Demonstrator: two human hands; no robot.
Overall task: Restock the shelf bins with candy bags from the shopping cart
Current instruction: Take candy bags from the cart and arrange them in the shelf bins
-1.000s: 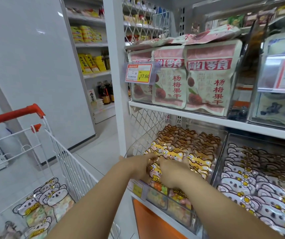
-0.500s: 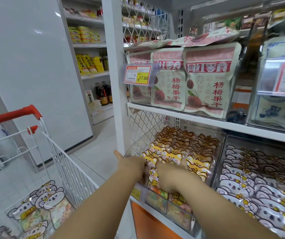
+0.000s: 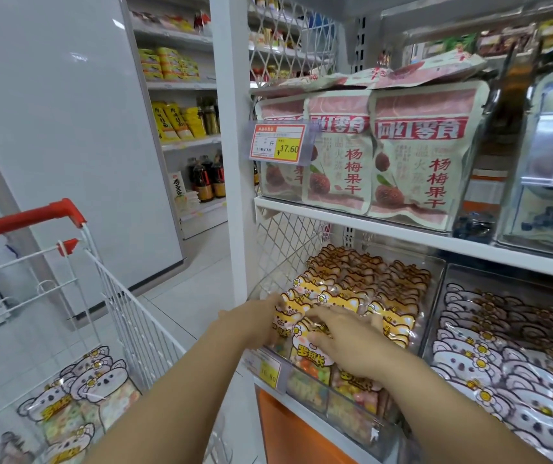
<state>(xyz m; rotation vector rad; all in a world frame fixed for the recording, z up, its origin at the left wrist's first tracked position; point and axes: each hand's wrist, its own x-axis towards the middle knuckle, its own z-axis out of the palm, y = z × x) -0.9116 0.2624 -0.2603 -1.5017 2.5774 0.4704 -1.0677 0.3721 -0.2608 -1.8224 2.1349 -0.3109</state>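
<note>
Yellow candy bags point(image 3: 332, 301) are settling into the bin point(image 3: 437, 272) beneath the right hand point(image 3: 348, 343), now flattening from its earlier curl, while the left hand point(image 3: 251, 321), grip unclear, is steadying their edge, placement seemingly finishing.

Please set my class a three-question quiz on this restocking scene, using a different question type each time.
1. True or false: the left hand and the right hand are both at the yellow cat bags.
2. Multiple choice: the handle of the shopping cart is A red, B blue, C green.
3. Fill in: the price tag on the upper shelf reads ¥____.

Key: 1 true; 2 A; 3 17.60.
</note>
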